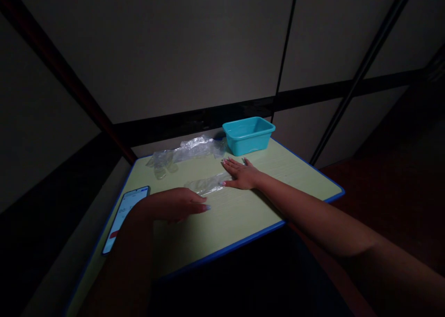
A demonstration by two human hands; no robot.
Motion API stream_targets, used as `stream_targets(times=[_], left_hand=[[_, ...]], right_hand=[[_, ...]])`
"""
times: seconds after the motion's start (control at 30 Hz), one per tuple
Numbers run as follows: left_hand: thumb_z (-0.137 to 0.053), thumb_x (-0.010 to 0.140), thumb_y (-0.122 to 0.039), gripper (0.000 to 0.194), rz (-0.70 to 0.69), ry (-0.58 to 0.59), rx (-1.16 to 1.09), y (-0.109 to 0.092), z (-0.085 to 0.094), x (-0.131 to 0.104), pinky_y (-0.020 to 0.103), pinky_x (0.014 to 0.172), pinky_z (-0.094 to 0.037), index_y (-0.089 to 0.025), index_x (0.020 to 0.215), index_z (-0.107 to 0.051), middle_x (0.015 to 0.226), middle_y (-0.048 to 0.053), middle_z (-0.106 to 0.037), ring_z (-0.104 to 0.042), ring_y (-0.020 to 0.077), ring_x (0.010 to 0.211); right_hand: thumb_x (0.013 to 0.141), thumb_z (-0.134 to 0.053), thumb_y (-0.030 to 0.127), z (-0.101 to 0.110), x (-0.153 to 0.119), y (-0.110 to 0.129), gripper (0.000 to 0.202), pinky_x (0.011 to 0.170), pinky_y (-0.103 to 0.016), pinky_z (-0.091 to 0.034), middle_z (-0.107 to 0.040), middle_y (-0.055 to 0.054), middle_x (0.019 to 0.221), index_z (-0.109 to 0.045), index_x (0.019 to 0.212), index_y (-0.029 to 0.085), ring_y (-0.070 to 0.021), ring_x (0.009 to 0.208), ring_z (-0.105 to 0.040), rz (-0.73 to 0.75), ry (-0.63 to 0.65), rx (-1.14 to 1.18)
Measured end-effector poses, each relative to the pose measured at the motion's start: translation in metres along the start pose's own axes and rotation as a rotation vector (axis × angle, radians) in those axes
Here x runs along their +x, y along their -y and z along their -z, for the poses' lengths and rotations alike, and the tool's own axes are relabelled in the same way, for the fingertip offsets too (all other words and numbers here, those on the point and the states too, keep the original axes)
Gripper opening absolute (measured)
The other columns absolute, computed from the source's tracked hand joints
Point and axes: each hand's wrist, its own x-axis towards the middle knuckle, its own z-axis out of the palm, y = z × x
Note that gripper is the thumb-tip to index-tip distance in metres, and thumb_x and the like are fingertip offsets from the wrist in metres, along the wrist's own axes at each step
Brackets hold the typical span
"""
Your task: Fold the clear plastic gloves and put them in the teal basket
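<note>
While the right hand lies flat with fingers spread, grasping nothing and resting on the right end of a thin, glossy clear plastic film, the left hand is beside its left end, grip undeterminable. The film lies creased on the smooth, blue-edged table, before a rounded rectangular turquoise basin and crumpled transparent plastic.

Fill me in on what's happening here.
A person's right hand lies spread over one end of a clear plastic strip on the table. The left hand is by the other end; whether it touches is unclear. Behind lies more clear plastic, beside a blue tub. A phone lies near the left edge.
</note>
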Motion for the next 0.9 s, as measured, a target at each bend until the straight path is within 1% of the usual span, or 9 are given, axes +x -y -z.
stream_targets(times=[0.1,0.17,0.27,0.37,0.43,0.5,0.6,0.7,0.9], left_hand=[[-0.046,0.072,-0.066,0.068,0.064,0.123,-0.003,-0.001,-0.008,0.005,0.023,0.041,-0.035,-0.02,0.122,-0.051,0.045,-0.006,-0.047,-0.045,0.0135,0.04],[-0.048,0.071,-0.068,0.081,0.109,0.096,0.016,0.003,-0.011,0.01,0.024,0.041,-0.035,-0.019,0.134,-0.037,0.044,-0.006,-0.049,-0.048,0.0153,0.041],[-0.046,0.07,-0.07,0.084,0.167,0.051,0.063,0.007,-0.011,0.014,0.025,0.042,-0.036,-0.015,0.133,-0.038,0.047,-0.004,-0.051,-0.051,0.0169,0.044],[-0.045,0.074,-0.065,0.067,0.069,0.002,0.024,0.001,-0.008,0.013,0.025,0.046,-0.039,-0.017,0.12,-0.051,0.059,-0.002,-0.057,-0.053,0.0149,0.05],[-0.042,0.08,-0.057,0.053,-0.087,-0.08,-0.056,-0.007,-0.01,0.016,0.026,0.055,-0.044,-0.019,0.115,-0.055,0.072,0.0,-0.062,-0.056,0.0142,0.058],[-0.038,0.085,-0.048,0.043,-0.263,-0.331,-0.072,-0.015,-0.02,0.025,0.031,0.072,-0.047,-0.018,0.107,-0.059,0.088,0.004,-0.065,-0.06,0.0171,0.077],[-0.043,0.085,-0.044,0.05,-0.477,-0.624,0.113,-0.023,-0.045,0.048,0.04,0.101,-0.032,-0.015,0.126,-0.048,0.132,0.014,-0.048,-0.043,0.0249,0.12],[-0.042,0.083,-0.055,0.069,-0.417,-0.67,0.359,-0.031,-0.07,0.067,0.051,0.107,-0.017,-0.012,0.137,-0.032,0.144,0.017,-0.03,-0.022,0.0303,0.134],[-0.029,0.088,-0.057,0.076,-0.218,-0.774,0.477,-0.04,-0.084,0.083,0.046,0.109,-0.018,0.0,0.137,-0.027,0.146,0.024,-0.021,-0.014,0.0302,0.137]], right_hand=[[0.079,-0.029,0.07,0.0,0.0,0.0,0.084,0.107,-0.056,-0.003,-0.013,-0.007,0.15,-0.011,0.145,0.021,-0.0275,0.138,-0.006,-0.008,-0.002,0.005],[0.08,-0.029,0.07,0.001,0.0,0.0,0.084,0.107,-0.056,-0.003,-0.013,-0.007,0.15,-0.01,0.145,0.02,-0.0275,0.138,-0.005,-0.01,0.001,0.007],[0.08,-0.028,0.07,0.001,0.0,0.001,0.084,0.107,-0.056,-0.002,-0.012,-0.007,0.15,-0.01,0.145,0.02,-0.027,0.138,-0.005,-0.01,0.005,0.011],[0.08,-0.029,0.069,0.001,0.0,0.001,0.084,0.107,-0.055,0.0,-0.011,-0.006,0.15,-0.01,0.145,0.021,-0.0267,0.138,-0.006,-0.005,0.003,0.016],[0.084,-0.025,0.063,0.0,0.0,0.002,0.075,0.107,-0.056,0.0,-0.011,-0.005,0.15,-0.011,0.145,0.021,-0.0252,0.138,-0.006,-0.011,0.003,0.022],[0.09,-0.016,0.053,0.0,0.0,0.002,0.064,0.106,-0.057,-0.001,-0.011,-0.003,0.15,-0.013,0.145,0.021,-0.0224,0.138,-0.007,-0.029,0.004,0.035],[0.093,-0.007,0.042,0.001,0.001,0.002,0.057,0.106,-0.057,-0.004,-0.012,-0.002,0.15,-0.013,0.145,0.02,-0.0197,0.138,-0.008,-0.053,0.005,0.067],[0.092,-0.012,0.04,0.002,0.001,0.001,0.056,0.106,-0.058,-0.006,-0.011,-0.002,0.15,-0.011,0.145,0.019,-0.0208,0.138,-0.007,-0.043,0.025,0.065],[0.092,-0.014,0.038,-0.001,0.004,0.0,0.056,0.106,-0.058,-0.005,-0.011,-0.001,0.15,-0.011,0.145,0.02,-0.0208,0.138,-0.007,-0.058,0.022,0.033]])
